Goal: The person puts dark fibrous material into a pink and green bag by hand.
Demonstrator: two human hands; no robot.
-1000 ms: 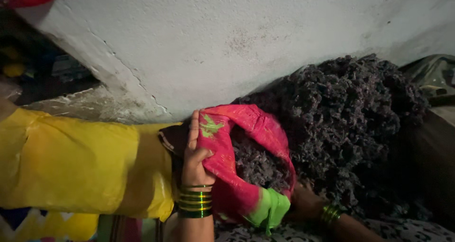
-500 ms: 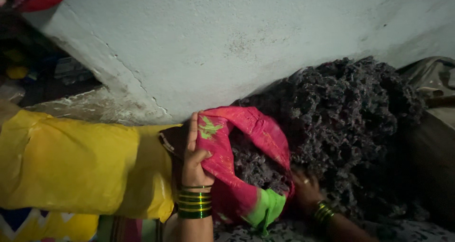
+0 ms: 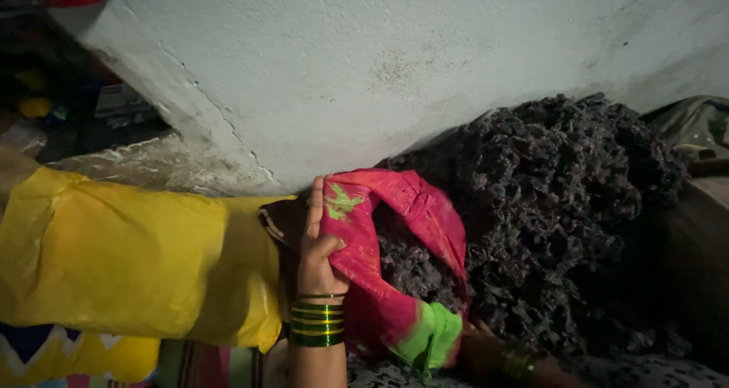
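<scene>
Against a cracked whitewashed wall [image 3: 395, 61], a heap of dark shredded stuffing [image 3: 562, 206] fills a pink cloth cover [image 3: 372, 282]. The left hand [image 3: 319, 255] grips the cover's mouth; the right hand [image 3: 478, 350] (half hidden) can't be judged.

The pink cloth [image 3: 372, 244] is a shiny pink-red fabric with a green leaf motif near its upper left edge and a bright green band [image 3: 429, 336] at its lower end. It is held open like a pouch mouth, arching over dark stuffing [image 3: 414, 270] that shows inside the opening. It sits against the foot of a large heap of the same dark purple-grey fluff [image 3: 562, 206], which is piled against the wall.
</scene>
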